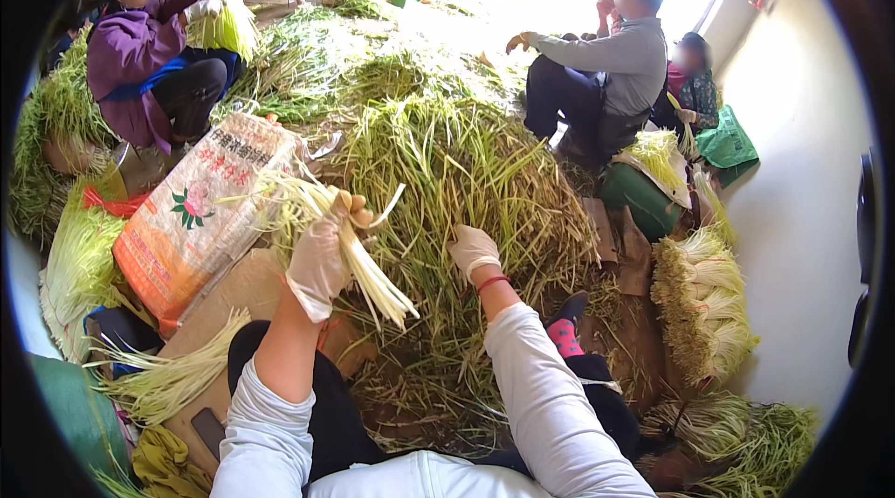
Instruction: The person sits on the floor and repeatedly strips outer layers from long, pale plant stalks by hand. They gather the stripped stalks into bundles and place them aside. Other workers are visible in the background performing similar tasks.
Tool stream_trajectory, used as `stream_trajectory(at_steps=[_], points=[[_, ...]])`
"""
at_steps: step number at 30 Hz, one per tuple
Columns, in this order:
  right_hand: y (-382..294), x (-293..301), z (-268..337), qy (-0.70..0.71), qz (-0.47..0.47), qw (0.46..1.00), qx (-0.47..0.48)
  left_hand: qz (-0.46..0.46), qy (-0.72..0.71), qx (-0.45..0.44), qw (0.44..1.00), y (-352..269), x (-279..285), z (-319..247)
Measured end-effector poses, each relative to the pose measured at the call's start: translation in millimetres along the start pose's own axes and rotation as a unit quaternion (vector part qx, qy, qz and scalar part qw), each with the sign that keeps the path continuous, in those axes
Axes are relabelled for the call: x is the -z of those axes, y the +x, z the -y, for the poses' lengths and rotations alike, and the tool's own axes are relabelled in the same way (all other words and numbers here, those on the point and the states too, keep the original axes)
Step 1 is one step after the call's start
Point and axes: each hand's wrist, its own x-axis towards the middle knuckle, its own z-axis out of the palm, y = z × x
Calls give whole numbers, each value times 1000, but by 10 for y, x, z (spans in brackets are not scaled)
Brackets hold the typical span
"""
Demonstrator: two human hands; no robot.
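My left hand (320, 253), in a thin pale glove, grips a bunch of long pale vegetable stalks (377, 281). Their whitish ends point down to the right, while yellowish tips spread out behind the hand. To the right, my gloved right hand (473, 250) touches the near face of a large heap of green and straw-coloured stalks (447, 155). Its fingers are curled in against the heap, and their tips are hidden, so I cannot see whether they pinch a stalk. A red band circles the right wrist.
A printed woven sack (210, 197) leans at left beside loose pale stalks (175, 372) and a phone-like dark slab (208, 431). Tied bundles (699, 309) are stacked along the right wall. Several people sit around the heap, one holding up a large bunch (227, 8).
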Motion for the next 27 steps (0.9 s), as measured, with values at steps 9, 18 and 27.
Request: stream_trajectory(at_steps=[9,18,27], points=[[-797,487,-404,645,-243,706,165,65,-8,10,998,75,91,222],[-1674,174,-442,575,-41,808,124,106,20,112,988,-58,-202,446],[-1937,-88,-309,340,-92,915,195,24,112,100,988,-66,-411,629]])
